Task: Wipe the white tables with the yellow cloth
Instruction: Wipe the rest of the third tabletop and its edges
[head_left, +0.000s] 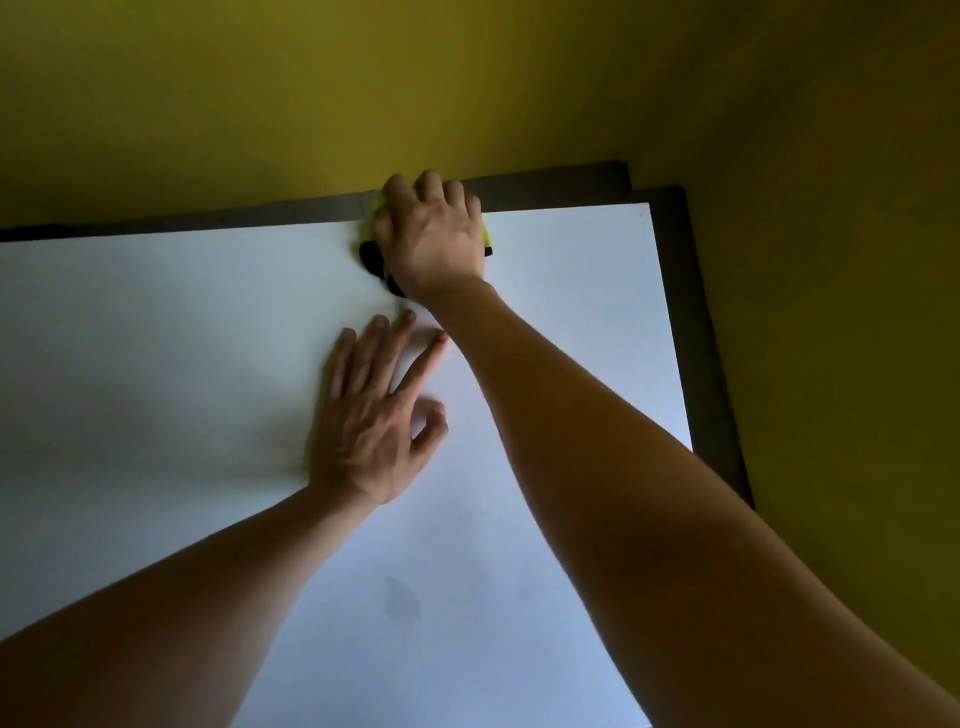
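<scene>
The right hand (434, 236) presses the yellow cloth (488, 236) onto the white tabletop (156, 338) at its far edge, fingers curled over the cloth, which shows only as slivers beside the hand. The left hand (371, 410) lies flat nearer, fingers spread and straight. A dark border (691, 322) rims the far and right edges, against a yellow wall (467, 78). Wide bare surface stretches left. A faint smudge (402, 597) sits near.

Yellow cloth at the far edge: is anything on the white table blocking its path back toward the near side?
Only the left hand, resting flat on the white table just nearer than the yellow cloth under the right hand. A faint grey smudge lies nearer still; nothing else visible stands there.
</scene>
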